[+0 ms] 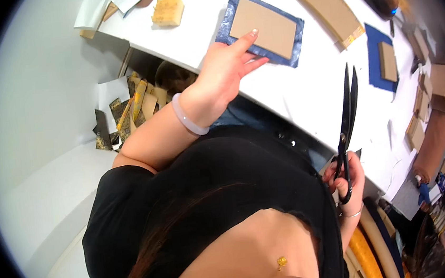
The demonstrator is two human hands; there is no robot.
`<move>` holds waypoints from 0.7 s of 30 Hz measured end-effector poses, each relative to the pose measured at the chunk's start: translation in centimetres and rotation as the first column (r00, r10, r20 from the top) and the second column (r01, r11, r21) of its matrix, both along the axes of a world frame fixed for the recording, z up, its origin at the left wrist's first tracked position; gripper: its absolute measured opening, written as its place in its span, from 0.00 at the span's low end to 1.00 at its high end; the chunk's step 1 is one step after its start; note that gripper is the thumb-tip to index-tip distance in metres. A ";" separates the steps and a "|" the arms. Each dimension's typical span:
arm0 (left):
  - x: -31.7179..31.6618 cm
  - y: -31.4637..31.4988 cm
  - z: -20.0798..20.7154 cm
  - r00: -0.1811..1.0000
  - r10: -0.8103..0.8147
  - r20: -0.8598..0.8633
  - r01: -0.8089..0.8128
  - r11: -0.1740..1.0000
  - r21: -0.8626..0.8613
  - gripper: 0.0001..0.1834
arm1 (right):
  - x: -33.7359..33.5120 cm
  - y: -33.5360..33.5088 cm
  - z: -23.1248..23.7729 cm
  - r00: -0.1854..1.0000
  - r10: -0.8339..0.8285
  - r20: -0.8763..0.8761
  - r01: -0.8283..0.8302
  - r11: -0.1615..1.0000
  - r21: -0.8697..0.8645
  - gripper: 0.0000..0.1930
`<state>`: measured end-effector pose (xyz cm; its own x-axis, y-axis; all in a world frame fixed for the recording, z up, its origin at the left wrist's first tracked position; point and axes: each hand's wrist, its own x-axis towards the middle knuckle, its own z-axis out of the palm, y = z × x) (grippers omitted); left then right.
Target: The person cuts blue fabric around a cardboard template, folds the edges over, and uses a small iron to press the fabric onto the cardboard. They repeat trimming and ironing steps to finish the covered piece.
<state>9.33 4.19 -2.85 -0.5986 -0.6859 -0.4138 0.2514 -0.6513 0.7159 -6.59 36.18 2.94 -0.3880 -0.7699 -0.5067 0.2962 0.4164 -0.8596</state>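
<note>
With my left hand (220, 74) I pinch the near edge of a beige cardboard panel (268, 21) lying on a larger piece of shiny blue covering material (226, 23). The thumb rests on top of the cardboard, while the other fingers pass under the blue edge. A blue margin shows around all sides of the panel. My right hand (356, 176) holds black scissors (343, 138) by their handles at the table's near edge. Their long blades point away from me and stand slightly apart, touching no material.
On the white table (281, 89) sit a yellow sponge block (168, 11), a gold-edged cardboard panel (330, 13) and a blue sheet (376, 54) bearing a small board (388, 62). Offcuts (137, 104) heap below the table at left. Rolls of material (367, 251) stand at lower right.
</note>
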 end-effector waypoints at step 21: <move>-7.3 3.4 6.9 0.944 -0.145 -0.297 0.087 0.976 -0.200 0.21 | 0.6 -1.8 -1.3 0.995 -0.094 -0.018 0.088 0.969 -0.229 0.30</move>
